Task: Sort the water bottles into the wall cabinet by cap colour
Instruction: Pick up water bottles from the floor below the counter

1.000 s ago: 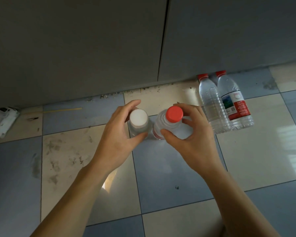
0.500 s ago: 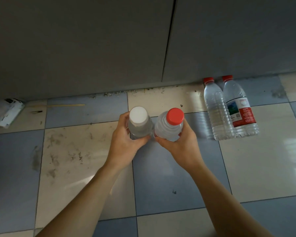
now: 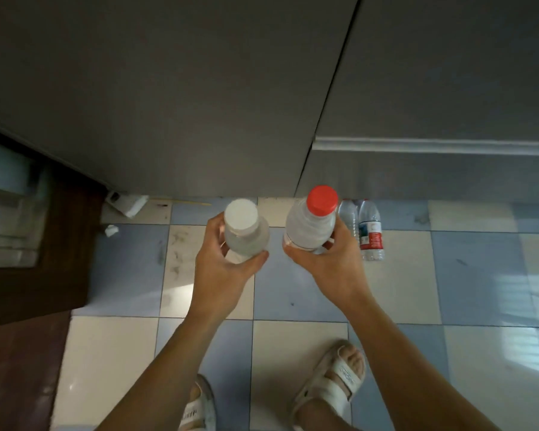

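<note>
Fingers [image 3: 213, 223] of the left hand [image 3: 223, 269] curl round the clear plastic water bottle with the white cap [image 3: 245, 231], the thumb pressed across its near side and the other fingertips wrapped round the far side. This bottle stands upright in the grip, held in the air above the floor, its cap facing the camera.

Beside it, the right hand [image 3: 327, 265] grasps the clear plastic water bottle with the red cap [image 3: 311, 222] in the same way, thumb along the near side at the left and fingers round the right side. That bottle is also upright and held in the air, a little higher in the view than the white-capped one. A narrow gap separates the two held bottles; they do not touch.

Past the right hand, two more clear plastic bottles [image 3: 366, 228] stand on the checkered floor of blue and cream tiles [image 3: 402, 275], close together and just in front of the grey cabinet doors [image 3: 168, 88]. One of them carries a red and white label; their caps are barely visible at the cabinet's lower edge. A dark vertical seam divides the two cabinet doors, and both doors are closed.

At the left, a crumpled white wrapper [image 3: 126, 204] lies on the floor at the foot of the cabinet, next to a dark brown wooden surface [image 3: 28, 275]. Down at the bottom edge, two feet in pale sandals [image 3: 330, 387] stand on the tiles.
</note>
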